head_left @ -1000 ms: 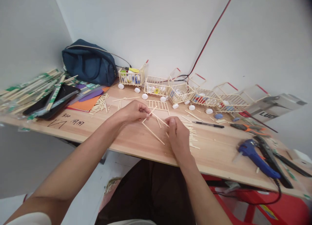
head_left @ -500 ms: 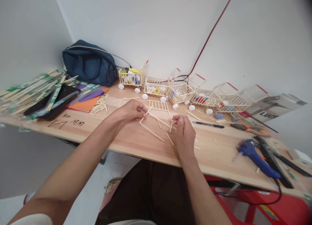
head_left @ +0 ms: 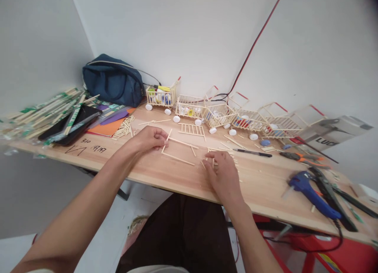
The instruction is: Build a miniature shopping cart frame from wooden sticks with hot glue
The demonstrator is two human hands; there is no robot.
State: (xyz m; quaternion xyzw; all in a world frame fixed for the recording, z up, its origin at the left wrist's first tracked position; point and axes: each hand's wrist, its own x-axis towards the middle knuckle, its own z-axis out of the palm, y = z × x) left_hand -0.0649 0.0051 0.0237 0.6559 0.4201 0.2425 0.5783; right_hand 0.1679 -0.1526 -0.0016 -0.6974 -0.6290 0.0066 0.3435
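Left hand [head_left: 149,139] has its grip clamped on the frame [head_left: 178,158] corner, long sticks running right toward the slack, open right hand [head_left: 225,173].

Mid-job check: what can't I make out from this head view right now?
- Head view: whether the right hand grips anything; its fingers cover the short sticks under it.
- Whether the left hand pinches or only presses the stick frame; its knuckles hide the fingertips.
- Grey box label: only "LUC" reads, the rest is blurred.
- Contents of the small carts: too small.
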